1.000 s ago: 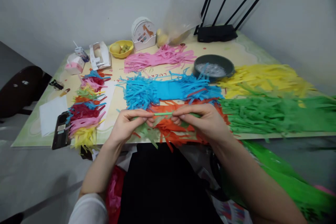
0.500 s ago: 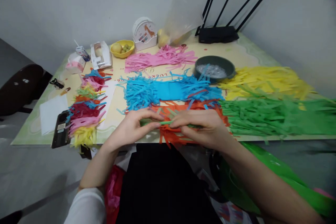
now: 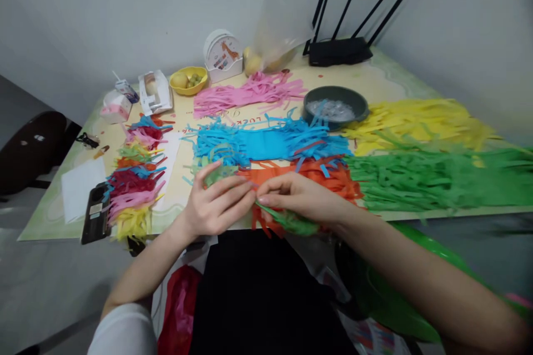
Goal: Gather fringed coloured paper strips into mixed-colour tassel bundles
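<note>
In the head view my left hand (image 3: 222, 199) and my right hand (image 3: 300, 197) meet fingertip to fingertip above the table's front edge. Both pinch a green fringed tissue-paper tassel (image 3: 293, 222) at its middle. Its darker strips hang below my right hand, and paler strips fan out behind my left. The pinched part is mostly hidden by the fingers. Under and behind the hands lies orange fringed paper (image 3: 328, 175). Beyond it is blue fringed paper (image 3: 266, 144) with an uncut middle band.
To the right lie green fringed paper (image 3: 416, 183) and yellow fringed paper (image 3: 420, 122). A dark bowl (image 3: 364, 111) holds something clear. Multicoloured tassels (image 3: 135, 183) lie at left beside a phone (image 3: 95, 219). Pink fringed paper (image 3: 245, 94) and a black router (image 3: 339, 52) are farther back.
The green strip stretched between my hands is now bunched at the fingertips, with loose fringe showing on both sides. My left hand has turned, its fingers pointing more to the right.
</note>
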Available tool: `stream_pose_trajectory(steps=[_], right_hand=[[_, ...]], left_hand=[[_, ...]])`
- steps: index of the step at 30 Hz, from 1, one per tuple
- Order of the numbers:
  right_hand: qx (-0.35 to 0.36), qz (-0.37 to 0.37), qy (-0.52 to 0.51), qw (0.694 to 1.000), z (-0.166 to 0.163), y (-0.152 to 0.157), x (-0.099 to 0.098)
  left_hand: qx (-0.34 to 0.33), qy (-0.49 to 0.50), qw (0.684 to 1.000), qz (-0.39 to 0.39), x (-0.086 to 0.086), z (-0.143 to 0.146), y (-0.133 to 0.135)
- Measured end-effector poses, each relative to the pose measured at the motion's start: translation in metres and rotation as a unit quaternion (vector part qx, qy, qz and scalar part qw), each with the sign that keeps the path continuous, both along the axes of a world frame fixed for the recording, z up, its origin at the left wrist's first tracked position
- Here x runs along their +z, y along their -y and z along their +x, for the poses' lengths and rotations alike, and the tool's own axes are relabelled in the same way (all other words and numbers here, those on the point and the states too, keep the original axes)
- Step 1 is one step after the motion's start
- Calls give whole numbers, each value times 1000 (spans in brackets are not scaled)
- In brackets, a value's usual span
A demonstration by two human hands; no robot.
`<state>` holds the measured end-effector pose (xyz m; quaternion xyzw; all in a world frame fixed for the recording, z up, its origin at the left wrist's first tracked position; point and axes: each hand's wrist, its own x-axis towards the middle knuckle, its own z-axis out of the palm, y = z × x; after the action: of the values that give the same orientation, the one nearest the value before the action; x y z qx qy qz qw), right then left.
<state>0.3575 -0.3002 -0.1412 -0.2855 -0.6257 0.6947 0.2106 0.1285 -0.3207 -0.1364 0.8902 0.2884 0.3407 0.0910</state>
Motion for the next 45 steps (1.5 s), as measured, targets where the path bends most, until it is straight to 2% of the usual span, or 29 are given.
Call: stream_pose_trajectory(steps=[2,4,6,8,11,14,16,18,20,23,24,26,27,29,32,35,38,41,45], right_hand=[[-53,-41,-32,997,-6,5,-5],[-111,-46,-46,992,-10,11,-6],[-151,-32,-63,986,-14,13,-6],[-180,-7,-92,979,-17,13,-4],[-241,75,-115,961,-22,7,-2],[-317,210,-69,922,-27,4,-1],[-342,275,-35,898,-32,4,-2],[-339,326,-13,882,-34,2,-3],[-306,394,8,867,-26,-9,-3],[-279,477,84,829,14,-55,-2],[-308,478,132,812,36,-79,-3],[-389,414,267,778,83,-132,-9],[-401,390,299,773,105,-157,-15],[-385,353,337,783,139,-200,-32],[-343,307,363,810,163,-236,-62],[-314,275,370,830,167,-247,-84],[-300,256,367,842,170,-250,-91],[-304,249,359,847,178,-245,-85],[-332,242,327,851,189,-227,-70]], left_hand=[[25,0,999,29,-9,-1,-1],[70,16,996,45,-20,1,-2],[124,65,990,28,-29,10,-1],[167,149,974,-23,-32,23,0],[179,278,935,-128,-26,45,3],[161,333,901,-224,-18,59,2],[165,360,883,-252,-19,63,-2],[181,392,866,-253,-24,66,-9],[205,410,857,-234,-27,66,-17],[247,436,859,-102,-22,59,-23],[254,445,858,-47,-17,54,-22],[258,462,848,15,-6,45,-17],[259,466,846,11,0,41,-13],[264,471,841,-43,8,34,-4],[280,469,830,-116,10,28,8],[297,469,823,-120,6,24,15],[314,460,824,-105,0,19,20],[321,439,830,-124,-6,18,23],[299,423,840,-163,-11,22,26]])
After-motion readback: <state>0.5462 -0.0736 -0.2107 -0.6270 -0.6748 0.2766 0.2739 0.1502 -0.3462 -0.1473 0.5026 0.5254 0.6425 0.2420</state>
